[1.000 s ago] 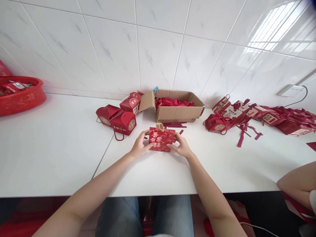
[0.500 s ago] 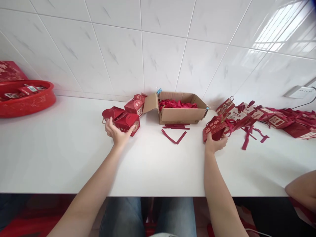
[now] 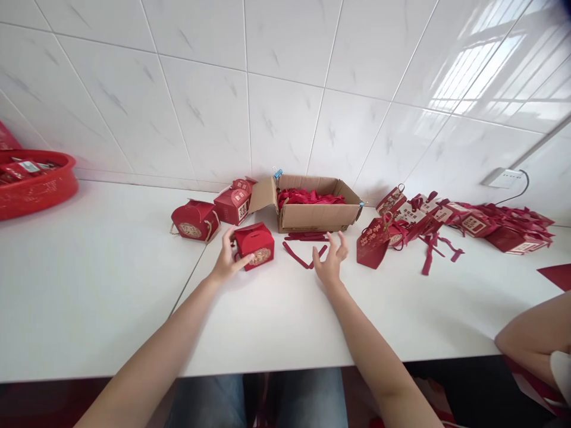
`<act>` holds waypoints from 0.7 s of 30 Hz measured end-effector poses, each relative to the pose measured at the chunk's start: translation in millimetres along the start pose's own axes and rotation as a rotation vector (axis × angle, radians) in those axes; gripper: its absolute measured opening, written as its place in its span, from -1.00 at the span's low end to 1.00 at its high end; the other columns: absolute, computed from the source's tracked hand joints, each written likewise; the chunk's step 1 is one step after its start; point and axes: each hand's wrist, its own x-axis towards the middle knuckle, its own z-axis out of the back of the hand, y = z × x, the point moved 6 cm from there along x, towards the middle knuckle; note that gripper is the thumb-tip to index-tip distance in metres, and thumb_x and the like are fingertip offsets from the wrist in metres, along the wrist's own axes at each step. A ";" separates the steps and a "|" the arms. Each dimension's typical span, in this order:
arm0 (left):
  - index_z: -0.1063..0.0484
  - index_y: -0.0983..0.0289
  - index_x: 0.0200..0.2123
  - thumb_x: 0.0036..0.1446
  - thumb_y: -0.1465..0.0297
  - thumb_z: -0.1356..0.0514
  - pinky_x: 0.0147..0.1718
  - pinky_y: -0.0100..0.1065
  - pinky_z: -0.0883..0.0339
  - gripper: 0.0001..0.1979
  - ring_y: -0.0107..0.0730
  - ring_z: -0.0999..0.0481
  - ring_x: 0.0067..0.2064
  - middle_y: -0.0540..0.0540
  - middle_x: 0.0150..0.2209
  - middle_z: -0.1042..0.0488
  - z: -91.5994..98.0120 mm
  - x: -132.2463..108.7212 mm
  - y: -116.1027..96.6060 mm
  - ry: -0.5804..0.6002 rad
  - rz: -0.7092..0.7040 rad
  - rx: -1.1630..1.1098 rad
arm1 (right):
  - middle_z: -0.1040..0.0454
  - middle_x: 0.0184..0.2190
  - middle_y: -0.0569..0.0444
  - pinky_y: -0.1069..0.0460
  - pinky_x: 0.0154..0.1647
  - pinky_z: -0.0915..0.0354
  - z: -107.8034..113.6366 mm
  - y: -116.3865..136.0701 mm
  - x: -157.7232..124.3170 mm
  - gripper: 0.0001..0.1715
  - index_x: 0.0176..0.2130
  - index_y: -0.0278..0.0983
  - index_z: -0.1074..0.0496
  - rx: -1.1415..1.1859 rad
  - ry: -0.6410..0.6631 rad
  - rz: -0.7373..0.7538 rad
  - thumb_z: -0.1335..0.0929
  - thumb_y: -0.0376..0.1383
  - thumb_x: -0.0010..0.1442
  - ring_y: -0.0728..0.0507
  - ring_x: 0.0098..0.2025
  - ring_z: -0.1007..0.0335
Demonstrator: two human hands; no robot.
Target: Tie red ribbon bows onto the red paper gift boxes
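Left hand (image 3: 226, 261) closed around small red gift box (image 3: 254, 245) on white worktop (image 3: 111, 285), before cardboard box (image 3: 312, 215). Right hand (image 3: 329, 264) empty, grip spread open just beside red ribbon strip (image 3: 297, 257).

Left hand (image 3: 225, 260) pulled one small red folded-card gift box with gold emblem (image 3: 254, 245) off the cluster at the left and dragged it toward bench centre; it now sits apart from the other two, fingers on its left side. Right hand (image 3: 331, 261) let go of the flat red paper bag with gold lettering (image 3: 373, 245), left standing by the pile at the right, and moved back in, fingers spread, empty, over the dark red V-shaped ribbon strip (image 3: 304, 258).
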 end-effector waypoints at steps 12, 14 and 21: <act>0.16 0.19 0.34 0.05 0.19 -0.27 0.08 0.03 -0.29 -0.09 0.01 -0.35 0.17 0.38 0.23 -0.21 -21.2 -1.6 -1.8 0.307 0.089 -0.204 | -0.26 0.15 -0.18 -0.24 0.24 0.04 -46.0 64.8 160.6 -0.63 -0.02 -0.33 -0.40 -0.040 0.283 -0.070 -0.28 -0.28 0.18 -0.30 0.25 -0.01; 0.15 0.20 0.34 0.03 0.17 -0.28 0.09 0.03 -0.28 -0.08 0.02 -0.34 0.17 0.39 0.22 -0.20 -22.0 -1.9 -1.7 0.308 0.094 -0.207 | -0.36 0.02 -0.31 -0.32 0.15 -0.04 -61.1 68.2 178.7 -0.69 -0.17 -0.43 -0.46 -0.039 0.337 -0.162 -0.37 -0.33 0.05 -0.41 0.16 -0.13; 0.08 0.20 0.32 0.01 0.17 -0.30 0.08 0.04 -0.29 -0.10 0.04 -0.35 0.16 0.38 0.21 -0.23 -20.2 -2.6 -5.0 0.294 0.080 -0.185 | -0.39 -0.05 -0.21 -0.16 -0.10 -0.34 -13.2 71.5 234.7 -0.39 0.11 -0.42 -0.25 0.202 0.117 -0.179 0.05 -0.17 0.35 -0.23 0.07 -0.32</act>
